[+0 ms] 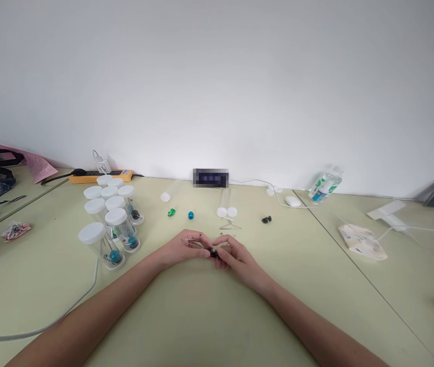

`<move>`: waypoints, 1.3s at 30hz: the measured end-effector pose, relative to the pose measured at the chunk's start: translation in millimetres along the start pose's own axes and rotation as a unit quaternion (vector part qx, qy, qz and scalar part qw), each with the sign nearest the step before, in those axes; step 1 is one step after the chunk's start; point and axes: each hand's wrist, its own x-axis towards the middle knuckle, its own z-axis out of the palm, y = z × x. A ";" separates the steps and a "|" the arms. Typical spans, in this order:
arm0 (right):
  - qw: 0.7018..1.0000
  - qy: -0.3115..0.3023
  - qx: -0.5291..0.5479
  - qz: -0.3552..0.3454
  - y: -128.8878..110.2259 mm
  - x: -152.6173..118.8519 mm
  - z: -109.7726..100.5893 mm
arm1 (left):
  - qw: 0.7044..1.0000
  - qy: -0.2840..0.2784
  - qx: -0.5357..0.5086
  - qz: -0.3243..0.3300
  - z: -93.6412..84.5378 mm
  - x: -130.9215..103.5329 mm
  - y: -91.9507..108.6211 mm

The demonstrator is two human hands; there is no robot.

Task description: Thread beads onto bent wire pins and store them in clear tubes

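Near the middle of the table, my left hand (190, 246) pinches a small dark piece (213, 253), and thin metal wires (189, 240) stick out between its fingers. Thumb and fingers of my right hand (235, 256) close on the same dark piece from the other side. Its exact shape is mostly covered by fingertips. Just beyond the hands lie loose metal wires (231, 226). Farther off are a shiny green piece (171, 212), a shiny blue piece (190, 215) and a few small black pieces (266, 219).
Several clear tubes with white caps (93, 233) stand at left, holding small coloured parts. Other clear tubes (224, 201) lie behind the wires. An orange power strip (119, 175) runs along the wall. A plastic packet (324, 186) and white earbud case (292, 201) sit at right.
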 end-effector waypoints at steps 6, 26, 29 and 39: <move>1.000 0.020 0.007 0.001 -0.6 0.3 0.9 | 1.000 0.011 -0.006 -0.009 0.2 0.2 -0.1; 0.999 0.029 0.010 0.009 -0.4 0.8 0.9 | 1.000 0.018 0.004 -0.020 0.3 -0.1 -0.7; 1.000 0.021 0.021 0.008 -1.0 0.7 0.8 | 1.000 0.010 0.006 -0.009 0.4 -0.2 -0.8; 1.000 0.026 0.008 0.000 -0.7 1.7 1.0 | 1.000 0.009 0.001 -0.010 -0.8 0.9 -2.3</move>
